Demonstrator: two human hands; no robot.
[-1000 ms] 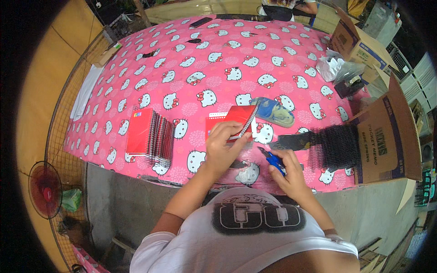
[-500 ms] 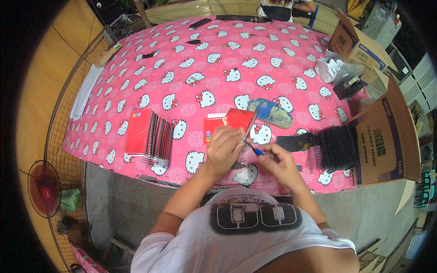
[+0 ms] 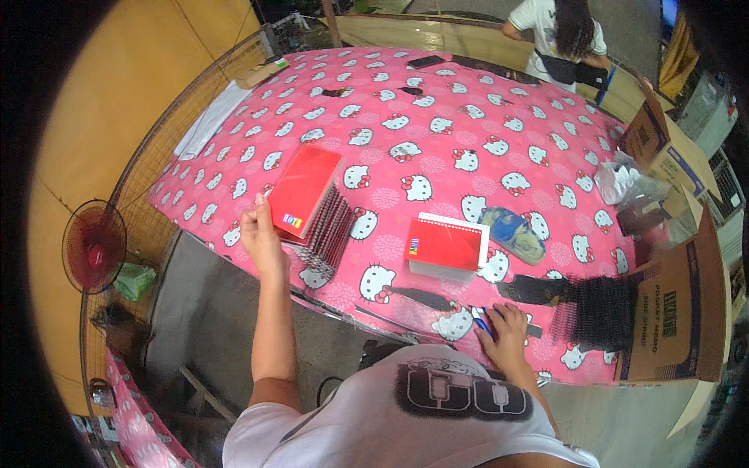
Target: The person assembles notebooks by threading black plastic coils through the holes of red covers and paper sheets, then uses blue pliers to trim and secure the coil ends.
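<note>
Red notebook (image 3: 308,191): at the top of the stack of spiral-bound notebooks (image 3: 326,238), left of centre on the bench (image 3: 441,183); cover up, tilted askew to the pile; whether it fully rests there cannot be told
Left hand (image 3: 264,238): thumb and fingers clamped on the notebook's left edge, near its lower corner
Right hand (image 3: 507,339): low by the near edge of the bench; fingers bent over the blue-handled tool (image 3: 482,321), touching it; whether they grip it cannot be told
Unbound pile (image 3: 443,243): red cover uppermost, white pages below, punched holes along the edges; between the stack and the slipper (image 3: 513,234)
Black coils (image 3: 601,312): bunched against the cardboard box (image 3: 675,304), right side
Far side: person (image 3: 558,39) in a white shirt; phone (image 3: 427,62) lying near the far edge
</note>
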